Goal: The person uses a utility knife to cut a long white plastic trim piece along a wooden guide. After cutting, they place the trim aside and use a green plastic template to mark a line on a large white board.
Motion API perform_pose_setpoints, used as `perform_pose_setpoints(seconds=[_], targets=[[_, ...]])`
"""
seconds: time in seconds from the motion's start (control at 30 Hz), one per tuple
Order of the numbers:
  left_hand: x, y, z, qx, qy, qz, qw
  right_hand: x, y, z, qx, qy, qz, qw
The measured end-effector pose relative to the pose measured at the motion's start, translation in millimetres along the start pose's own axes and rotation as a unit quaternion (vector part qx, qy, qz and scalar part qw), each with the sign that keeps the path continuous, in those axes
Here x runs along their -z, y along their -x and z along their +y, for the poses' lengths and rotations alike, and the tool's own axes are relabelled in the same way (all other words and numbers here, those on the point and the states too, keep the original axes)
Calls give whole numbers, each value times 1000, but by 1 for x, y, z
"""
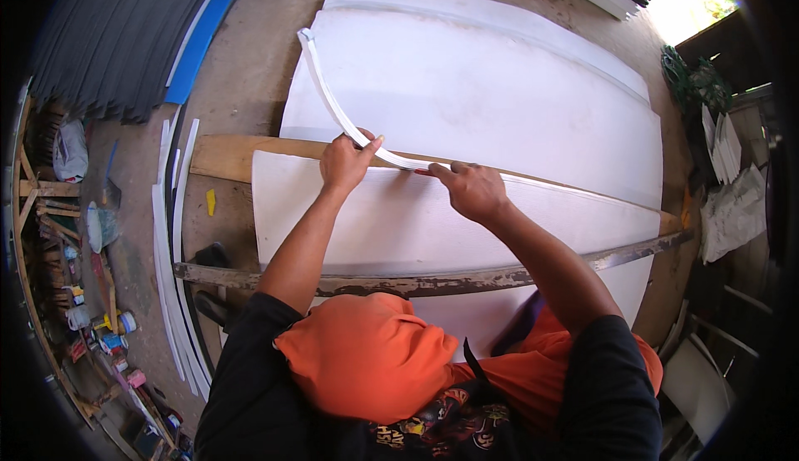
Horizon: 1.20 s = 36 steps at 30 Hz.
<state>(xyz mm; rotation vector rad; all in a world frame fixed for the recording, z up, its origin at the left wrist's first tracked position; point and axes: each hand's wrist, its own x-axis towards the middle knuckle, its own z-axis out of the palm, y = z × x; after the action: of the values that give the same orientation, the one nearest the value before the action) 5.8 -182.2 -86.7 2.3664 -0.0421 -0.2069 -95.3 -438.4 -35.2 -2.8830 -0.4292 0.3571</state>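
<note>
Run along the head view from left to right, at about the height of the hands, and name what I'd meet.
White plastic bag → long white strips on the floor → yellow scrap → left hand → small red object → right hand → crumpled whitish sheet.

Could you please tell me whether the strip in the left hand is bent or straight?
Bent: the white strip curves from its upper end down through the left hand toward the right hand.
</note>
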Motion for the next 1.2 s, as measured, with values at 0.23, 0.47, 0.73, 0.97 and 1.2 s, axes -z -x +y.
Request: perform_pose_setpoints(seconds=[0.23, 0.47, 0.73, 0.97, 1.2], targets=[[-11, -6, 5, 37, 0, 27, 999, -2, 40, 55, -19, 40, 51, 998], [-23, -10, 2, 55, 66, 27, 996, -9, 38, 108, -193, -150, 88, 966], [-52, -35, 33, 112, 287, 26, 951, -68, 25, 154, -257, -254, -40, 932], [-65, 10, 2, -102, -193, -186, 958, -58, 18, 156, -223, -307, -87, 921], [-57, 38, 69, -168, -104, -278, 940, -24, 34, 160, -115, -349, -108, 924]])
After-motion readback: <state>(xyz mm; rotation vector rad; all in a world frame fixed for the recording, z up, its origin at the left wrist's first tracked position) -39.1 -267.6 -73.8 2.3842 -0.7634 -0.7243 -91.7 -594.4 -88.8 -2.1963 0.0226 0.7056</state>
